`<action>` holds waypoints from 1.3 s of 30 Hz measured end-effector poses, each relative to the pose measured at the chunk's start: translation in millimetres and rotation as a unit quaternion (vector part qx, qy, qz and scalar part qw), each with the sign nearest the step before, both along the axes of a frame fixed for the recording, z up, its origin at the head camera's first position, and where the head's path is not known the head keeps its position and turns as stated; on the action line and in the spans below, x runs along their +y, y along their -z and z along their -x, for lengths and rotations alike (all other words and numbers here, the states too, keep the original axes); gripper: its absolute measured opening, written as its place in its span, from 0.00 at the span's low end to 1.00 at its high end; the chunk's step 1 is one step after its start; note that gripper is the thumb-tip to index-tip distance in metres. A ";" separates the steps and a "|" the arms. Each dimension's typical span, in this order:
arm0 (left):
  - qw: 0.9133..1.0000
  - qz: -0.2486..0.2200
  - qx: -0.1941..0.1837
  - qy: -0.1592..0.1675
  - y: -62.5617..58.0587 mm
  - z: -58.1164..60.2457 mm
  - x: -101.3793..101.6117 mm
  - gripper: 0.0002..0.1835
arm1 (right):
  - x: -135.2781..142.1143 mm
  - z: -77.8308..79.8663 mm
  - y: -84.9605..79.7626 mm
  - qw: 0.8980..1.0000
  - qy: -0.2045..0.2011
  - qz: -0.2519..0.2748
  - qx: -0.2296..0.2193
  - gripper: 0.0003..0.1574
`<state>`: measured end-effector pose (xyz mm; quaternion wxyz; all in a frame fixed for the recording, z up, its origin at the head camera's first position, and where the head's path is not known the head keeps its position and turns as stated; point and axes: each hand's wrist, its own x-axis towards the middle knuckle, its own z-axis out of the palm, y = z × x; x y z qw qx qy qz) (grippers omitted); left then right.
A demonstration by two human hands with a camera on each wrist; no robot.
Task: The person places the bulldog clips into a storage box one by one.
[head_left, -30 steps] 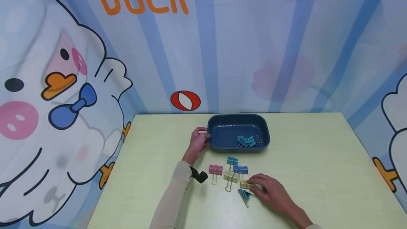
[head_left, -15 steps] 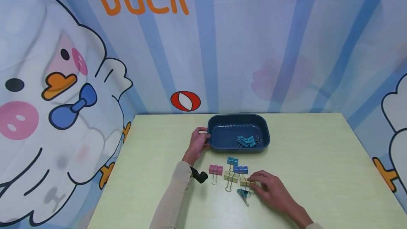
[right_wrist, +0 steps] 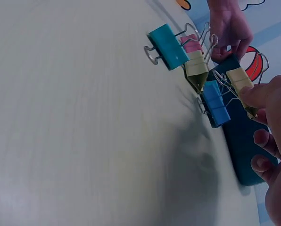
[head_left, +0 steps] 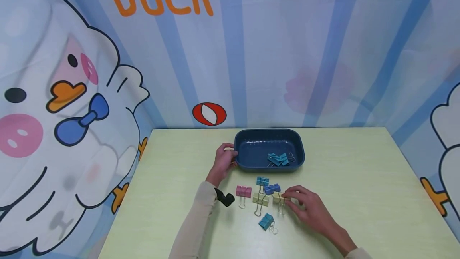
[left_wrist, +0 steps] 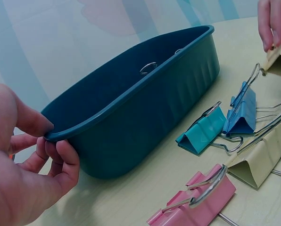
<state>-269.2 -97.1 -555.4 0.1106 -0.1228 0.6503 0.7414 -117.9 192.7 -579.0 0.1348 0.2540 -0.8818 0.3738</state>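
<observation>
Pale yellow clip (right_wrist: 238,80), now higher

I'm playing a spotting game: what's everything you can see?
Backdrop: one, blue with cartoon prints, behind table
Table: one, pale yellow, under tray
Tray: one, dark blue, far side
Tray clips: count unclear, teal, inside tray
Teal clips: two, teal, on table
Blue clip: one, blue, on table
Pink clip: one, pink, on table
Yellow clips: two, yellow, table and right hand
Wrist piece: one, black, left wrist
Sleeves: two, beige, forearms
Left hand: one, gripping tray
Right hand: one, pinching yellow clip
</observation>
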 end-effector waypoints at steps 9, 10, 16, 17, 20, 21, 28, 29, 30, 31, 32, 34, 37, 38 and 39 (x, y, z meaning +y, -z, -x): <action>1.000 0.000 -0.001 -0.003 -0.8 -0.9 0.4 0.18 | -1.6 2.5 -16.5 1.000 -0.001 0.014 -0.002 0.19; 1.000 0.000 -0.001 -0.003 -0.8 -1.1 0.5 0.18 | -2.0 3.4 -18.8 1.000 -0.002 0.014 -0.002 0.19; 1.000 0.000 -0.002 -0.007 1.2 -0.9 0.6 0.18 | -4.8 15.3 -36.0 1.000 -0.011 0.010 0.017 0.18; 1.000 0.001 -0.002 -0.007 1.3 -1.0 0.5 0.18 | -5.1 18.2 -39.4 1.000 -0.014 0.010 0.020 0.17; 1.000 0.000 -0.005 -0.007 1.2 -1.3 0.0 0.18 | -6.5 27.4 -50.4 0.999 -0.018 0.005 0.034 0.17; 1.000 0.000 -0.006 -0.008 1.2 -1.5 -0.1 0.18 | -7.2 30.7 -54.3 0.999 -0.020 0.004 0.040 0.17; 1.000 0.002 -0.007 -0.007 0.8 -1.1 -0.7 0.17 | -13.9 60.0 -81.2 0.995 -0.041 0.006 0.088 0.15; 1.000 0.003 -0.008 -0.006 0.3 -0.8 -0.7 0.16 | -15.1 65.0 -84.5 0.995 -0.042 0.007 0.092 0.14; 1.000 0.004 -0.009 -0.005 0.6 -0.4 -0.7 0.16 | -16.6 69.8 -88.3 0.995 -0.042 0.009 0.093 0.14; 1.000 0.005 -0.011 -0.005 0.6 0.0 -0.8 0.16 | -18.3 74.5 -92.1 0.995 -0.041 0.009 0.094 0.14; 1.000 0.007 -0.012 -0.004 0.4 0.3 -0.9 0.16 | -20.0 79.2 -96.0 0.995 -0.041 0.011 0.092 0.14; 1.000 0.009 -0.013 -0.005 0.2 0.8 -0.9 0.16 | -24.0 88.5 -103.0 0.995 -0.036 0.010 0.088 0.13; 1.000 0.008 -0.009 -0.003 0.2 0.8 -1.2 0.17 | -30.5 100.8 -113.8 0.996 -0.032 0.012 0.083 0.13; 1.000 0.007 -0.006 -0.003 0.4 0.7 -1.2 0.18 | -32.6 104.8 -116.8 0.996 -0.031 0.013 0.081 0.12; 1.000 0.005 -0.003 -0.002 0.5 0.5 -1.1 0.18 | -34.6 108.6 -119.2 0.996 -0.030 0.011 0.080 0.12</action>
